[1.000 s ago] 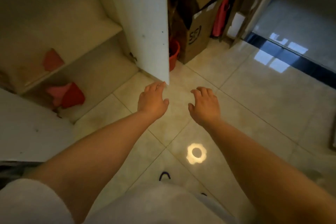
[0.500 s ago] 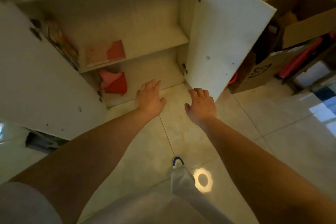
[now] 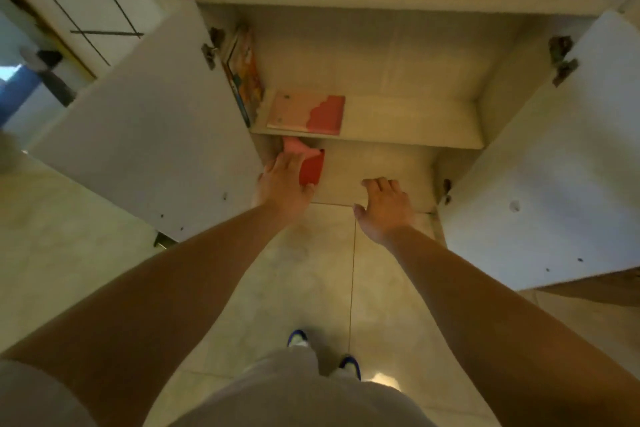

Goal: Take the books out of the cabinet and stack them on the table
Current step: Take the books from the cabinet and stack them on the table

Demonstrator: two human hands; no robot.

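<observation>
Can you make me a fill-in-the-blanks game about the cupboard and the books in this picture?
1. Both cabinet doors are ____.
2. The pink book lies flat on the ____ shelf.
3. The ____ hand reaches to the red book at the cabinet's bottom.
4. The right hand holds ____.

Missing words: open; middle; left; nothing

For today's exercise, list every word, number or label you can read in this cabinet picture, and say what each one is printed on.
No text can be read.
Colourful upright book: the cover print is too blurred.
Pink and red book on the shelf: no legible writing.
Red book at the left hand: none shows.
</observation>
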